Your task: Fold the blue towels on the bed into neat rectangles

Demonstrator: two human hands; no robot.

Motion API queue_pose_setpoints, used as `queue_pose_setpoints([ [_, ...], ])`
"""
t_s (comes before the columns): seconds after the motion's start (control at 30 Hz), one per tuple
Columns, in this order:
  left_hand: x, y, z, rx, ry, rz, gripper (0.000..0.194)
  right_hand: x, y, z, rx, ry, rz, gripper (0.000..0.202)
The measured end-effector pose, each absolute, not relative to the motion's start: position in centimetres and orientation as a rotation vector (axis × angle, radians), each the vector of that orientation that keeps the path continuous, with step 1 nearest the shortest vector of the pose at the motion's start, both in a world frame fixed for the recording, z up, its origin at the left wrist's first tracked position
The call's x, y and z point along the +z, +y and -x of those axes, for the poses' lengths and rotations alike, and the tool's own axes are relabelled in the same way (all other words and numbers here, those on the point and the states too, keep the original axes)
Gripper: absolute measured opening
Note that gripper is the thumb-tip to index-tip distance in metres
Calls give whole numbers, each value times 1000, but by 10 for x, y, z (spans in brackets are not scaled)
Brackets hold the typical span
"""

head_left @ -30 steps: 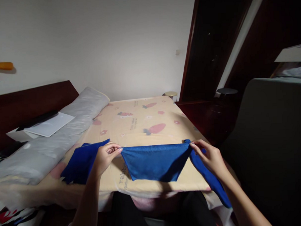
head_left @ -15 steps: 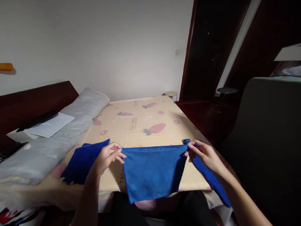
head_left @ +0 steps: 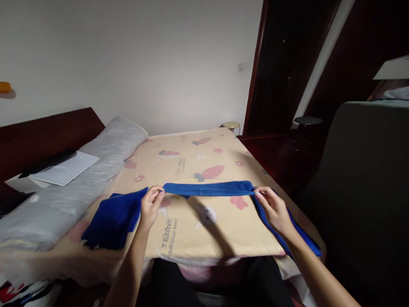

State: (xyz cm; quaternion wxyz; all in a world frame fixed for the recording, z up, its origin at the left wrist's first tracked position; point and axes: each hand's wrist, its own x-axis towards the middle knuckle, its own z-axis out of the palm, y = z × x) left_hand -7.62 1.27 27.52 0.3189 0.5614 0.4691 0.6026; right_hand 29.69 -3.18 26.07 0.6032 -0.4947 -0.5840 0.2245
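Note:
A blue cloth (head_left: 208, 189) is stretched between my two hands above the near part of the bed, seen as a narrow band. My left hand (head_left: 152, 203) pinches its left corner, and my right hand (head_left: 272, 207) pinches the right corner. Left of my left hand, several blue cloths (head_left: 109, 219) appear to lie in a loose stack on the sheet. More blue cloth (head_left: 304, 235) lies at the bed's right edge, partly hidden behind my right hand and forearm.
The bed (head_left: 178, 168) has a cream sheet printed with carrots and rabbits. Along its left side lies a grey rolled quilt (head_left: 101, 170) with white papers (head_left: 64, 168) on it. A dark chair back (head_left: 363, 179) stands at right; stools (head_left: 231, 125) stand beyond the bed.
The cloth hung down as a square from my hands; now it has swung up and away into a thin, nearly level band. Both hands stay pinched at its corners.

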Motion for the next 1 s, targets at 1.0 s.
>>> queue_pose_setpoints([
  [1.0, 99, 25, 82, -383, 1227, -1884, 9, 123, -8, -316, 1420, -2212, 1673, 7],
])
